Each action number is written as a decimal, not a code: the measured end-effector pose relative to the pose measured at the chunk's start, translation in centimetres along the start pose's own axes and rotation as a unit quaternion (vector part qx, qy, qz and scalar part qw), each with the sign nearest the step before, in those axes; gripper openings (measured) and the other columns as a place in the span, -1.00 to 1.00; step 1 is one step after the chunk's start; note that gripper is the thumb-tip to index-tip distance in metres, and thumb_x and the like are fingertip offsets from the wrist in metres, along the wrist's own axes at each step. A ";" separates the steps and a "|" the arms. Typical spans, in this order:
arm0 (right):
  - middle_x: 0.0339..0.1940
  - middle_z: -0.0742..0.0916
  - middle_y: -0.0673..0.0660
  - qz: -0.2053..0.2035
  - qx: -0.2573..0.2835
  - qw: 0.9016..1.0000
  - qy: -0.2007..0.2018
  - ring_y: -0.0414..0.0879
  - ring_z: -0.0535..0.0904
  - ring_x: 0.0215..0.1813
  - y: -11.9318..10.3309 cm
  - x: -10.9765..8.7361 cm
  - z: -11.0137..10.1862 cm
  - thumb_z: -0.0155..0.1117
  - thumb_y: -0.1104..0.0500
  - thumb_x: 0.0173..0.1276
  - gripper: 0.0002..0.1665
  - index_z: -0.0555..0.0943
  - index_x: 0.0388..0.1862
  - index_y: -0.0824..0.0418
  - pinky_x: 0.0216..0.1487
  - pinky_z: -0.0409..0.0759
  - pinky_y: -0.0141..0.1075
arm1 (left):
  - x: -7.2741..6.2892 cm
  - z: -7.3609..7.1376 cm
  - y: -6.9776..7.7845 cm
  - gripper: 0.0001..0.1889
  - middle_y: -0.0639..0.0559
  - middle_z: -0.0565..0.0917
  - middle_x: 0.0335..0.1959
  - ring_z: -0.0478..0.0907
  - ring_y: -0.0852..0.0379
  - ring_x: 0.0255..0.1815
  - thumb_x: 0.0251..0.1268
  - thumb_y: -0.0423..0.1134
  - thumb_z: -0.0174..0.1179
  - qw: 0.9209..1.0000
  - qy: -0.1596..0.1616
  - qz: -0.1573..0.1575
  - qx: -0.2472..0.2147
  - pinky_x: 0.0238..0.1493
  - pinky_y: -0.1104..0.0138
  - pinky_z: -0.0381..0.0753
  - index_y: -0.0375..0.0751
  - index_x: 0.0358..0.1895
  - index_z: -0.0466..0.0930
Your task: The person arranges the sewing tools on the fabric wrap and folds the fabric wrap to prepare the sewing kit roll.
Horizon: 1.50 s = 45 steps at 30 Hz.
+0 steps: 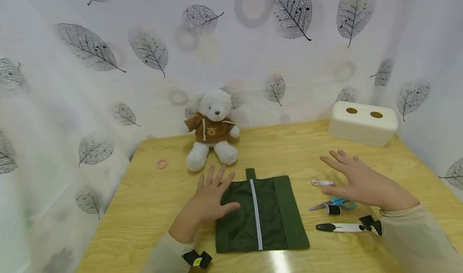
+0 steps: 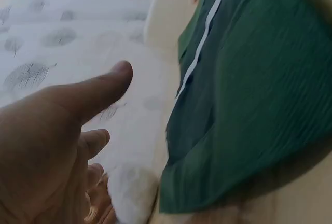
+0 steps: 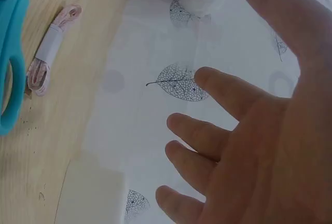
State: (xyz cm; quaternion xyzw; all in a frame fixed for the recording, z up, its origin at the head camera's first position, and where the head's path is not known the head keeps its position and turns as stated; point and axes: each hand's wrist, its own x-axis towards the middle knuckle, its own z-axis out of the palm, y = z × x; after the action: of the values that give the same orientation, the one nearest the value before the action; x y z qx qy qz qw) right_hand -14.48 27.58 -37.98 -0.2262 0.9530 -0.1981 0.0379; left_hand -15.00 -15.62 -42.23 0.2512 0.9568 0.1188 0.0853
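A dark green fabric piece [image 1: 240, 224] with a pale strip down its middle and a small tab at the top lies flat on the wooden table. Over its left edge hovers my left hand [image 1: 211, 196], fingers spread, holding nothing. In the left wrist view the green fabric [image 2: 270, 79] is beside the thumb, apart from it. My right hand [image 1: 358, 180], fingers extended and holding nothing, is raised above the right side. Below it lie a folded pinkish tape [image 1: 323, 183], blue-handled scissors [image 1: 336, 202], a black thread spool [image 1: 333, 210] and a black-and-white cutter [image 1: 340, 227].
A white teddy bear [image 1: 213, 128] in a brown hoodie sits at the back of the table. Left of it lies a pink ring [image 1: 162, 163]. At the back right stands a cream box [image 1: 361, 122] with two round holes. A leaf-print curtain [image 1: 144, 84] hangs behind the table.
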 end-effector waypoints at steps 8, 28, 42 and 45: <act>0.14 0.66 0.27 -0.003 -0.055 0.998 -0.039 0.27 0.62 0.10 -0.3 0.1 0.8 0.39 -0.32 0.27 -0.26 0.66 0.16 0.22 0.03 0.60 0.18 | 0.1 1.3 2.6 -0.14 -0.08 -0.14 0.67 -0.32 -0.20 0.65 0.41 0.27 0.12 0.994 -0.044 0.093 0.036 0.50 -0.26 -0.07 0.10 0.65 -0.02; -0.44 0.54 -0.13 0.036 0.024 0.989 -0.141 -0.25 0.37 -0.43 -1.0 -0.7 2.9 0.54 0.08 0.20 -0.78 0.66 -0.23 -0.04 -0.43 0.36 -0.32 | -0.6 2.5 5.4 -0.66 0.17 0.51 0.25 0.39 0.13 0.25 0.44 -0.11 0.26 0.949 -0.065 0.298 0.075 0.21 0.24 0.48 0.36 0.20 0.66; -0.44 0.60 -0.16 0.046 0.035 0.985 -0.162 -0.25 0.42 -0.43 -0.8 -0.8 3.4 0.52 0.20 0.21 -0.83 0.68 -0.34 -0.03 -0.43 0.42 -0.32 | -0.4 2.7 5.7 -0.87 0.17 0.54 0.19 0.46 0.18 0.17 0.41 -0.16 0.30 0.954 -0.053 0.287 0.067 0.15 0.31 0.51 0.26 -0.12 0.70; -0.47 0.58 -0.13 0.043 0.037 0.985 -0.164 -0.25 0.40 -0.47 -0.8 -0.8 3.5 0.49 0.22 0.22 -0.86 0.68 -0.35 0.00 -0.46 0.38 -0.32 | -0.4 2.6 5.8 -0.88 0.17 0.55 0.18 0.47 0.18 0.15 0.42 -0.15 0.29 0.954 -0.052 0.285 0.072 0.14 0.33 0.52 0.25 -0.12 0.70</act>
State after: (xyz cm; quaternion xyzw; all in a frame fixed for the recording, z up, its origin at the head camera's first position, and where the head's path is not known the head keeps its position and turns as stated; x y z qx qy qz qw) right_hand -12.83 26.05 -40.87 -0.2132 0.9348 -0.1913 0.2101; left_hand -11.39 -10.49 -43.13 0.5247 0.8458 0.0555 0.0791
